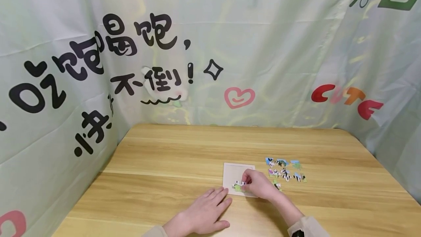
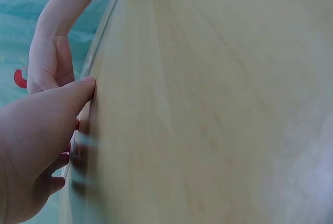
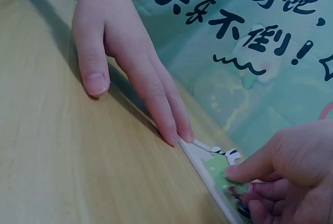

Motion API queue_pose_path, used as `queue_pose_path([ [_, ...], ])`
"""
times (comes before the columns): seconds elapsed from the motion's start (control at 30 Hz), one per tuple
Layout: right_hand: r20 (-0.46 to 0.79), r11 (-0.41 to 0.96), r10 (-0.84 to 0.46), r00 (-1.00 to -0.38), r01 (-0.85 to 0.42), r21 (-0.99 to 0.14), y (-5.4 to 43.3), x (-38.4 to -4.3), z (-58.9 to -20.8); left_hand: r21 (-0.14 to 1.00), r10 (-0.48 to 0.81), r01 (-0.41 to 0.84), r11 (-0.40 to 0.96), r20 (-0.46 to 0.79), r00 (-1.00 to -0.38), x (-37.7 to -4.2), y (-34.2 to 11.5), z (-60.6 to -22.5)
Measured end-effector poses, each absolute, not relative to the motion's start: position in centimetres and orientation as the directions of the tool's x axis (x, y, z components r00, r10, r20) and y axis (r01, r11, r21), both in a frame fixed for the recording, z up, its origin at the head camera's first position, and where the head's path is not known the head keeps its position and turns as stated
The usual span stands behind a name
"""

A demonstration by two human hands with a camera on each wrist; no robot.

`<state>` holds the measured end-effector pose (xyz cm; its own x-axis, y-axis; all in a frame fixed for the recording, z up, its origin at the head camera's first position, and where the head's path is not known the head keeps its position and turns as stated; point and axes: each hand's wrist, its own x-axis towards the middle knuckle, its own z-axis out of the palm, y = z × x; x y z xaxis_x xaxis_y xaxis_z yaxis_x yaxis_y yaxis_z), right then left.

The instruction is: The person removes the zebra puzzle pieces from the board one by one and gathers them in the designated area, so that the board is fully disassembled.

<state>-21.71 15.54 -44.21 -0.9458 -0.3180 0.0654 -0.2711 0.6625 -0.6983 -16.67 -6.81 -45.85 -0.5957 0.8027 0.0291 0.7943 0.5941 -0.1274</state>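
Note:
A shallow square puzzle board (image 1: 232,172) with a raised rim lies on the table. Green, black and white puzzle pieces (image 1: 237,188) sit along its near edge. My right hand (image 1: 259,184) is over the board's right half, pinching a small puzzle piece (image 3: 240,188) between thumb and fingers beside the green pieces; the fingers partly hide it. With fingers straight, my left hand (image 1: 209,209) rests palm down on the table, its fingertips touching the board's near left corner. In the left wrist view the left hand (image 2: 36,141) shows mostly from the thumb side, and the board is hidden.
Several loose jigsaw pieces (image 1: 285,174) in blue, green, black and white lie in rough rows right of the board. One loose piece (image 1: 277,184) is close to the right wrist. Printed curtains (image 1: 276,65) enclose the wooden table (image 1: 171,153) at the back and sides.

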Motion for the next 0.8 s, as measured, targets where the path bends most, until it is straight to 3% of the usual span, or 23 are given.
queue_pose_path([
  [0.37, 0.088, 0.604, -0.215, -0.973, -0.203, -0.771, 15.7, -21.2, -44.0, -0.094, 0.801, 0.797, 0.597, 0.021, -0.598, -16.6, -6.8, -45.9],
  [0.8, 0.097, 0.564, -0.166, -0.981, -0.175, -0.807, 20.3, -21.2, -44.0, -0.084, 0.796, 0.792, 0.604, 0.013, -0.606, -16.6, -6.8, -45.8],
])
